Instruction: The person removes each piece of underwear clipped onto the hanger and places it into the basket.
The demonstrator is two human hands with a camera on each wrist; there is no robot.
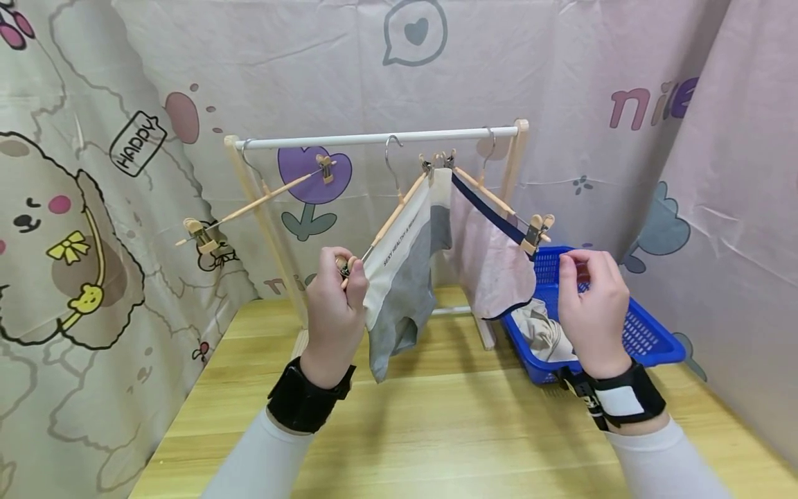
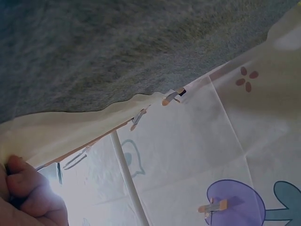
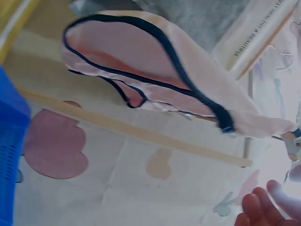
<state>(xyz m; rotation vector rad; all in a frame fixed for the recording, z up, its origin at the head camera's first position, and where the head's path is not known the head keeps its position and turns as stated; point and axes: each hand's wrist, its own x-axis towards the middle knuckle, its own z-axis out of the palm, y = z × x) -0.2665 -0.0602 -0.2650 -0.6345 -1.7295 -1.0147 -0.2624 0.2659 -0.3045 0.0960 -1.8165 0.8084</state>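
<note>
My left hand [image 1: 337,312] grips the clip [image 1: 344,267] at the near end of the middle hanger [image 1: 399,211]. Grey underpants [image 1: 405,277] with a lettered cream waistband hang along that hanger; their near corner is by my fingers. In the left wrist view the grey cloth covers much of the picture. Pink underpants [image 1: 489,256] with navy trim hang from the right hanger [image 1: 486,190], whose near clip [image 1: 537,232] bites the waistband. My right hand [image 1: 595,301] is raised just right of that clip, apart from it, fingers loosely bent and holding nothing.
A small rack with a white rail [image 1: 374,138] and wooden posts stands on the wooden table [image 1: 411,430]. A hanger [image 1: 262,201] with bare clips hangs at its left. Behind my right hand is a blue basket [image 1: 648,336] with pale crumpled cloth [image 1: 541,333] inside.
</note>
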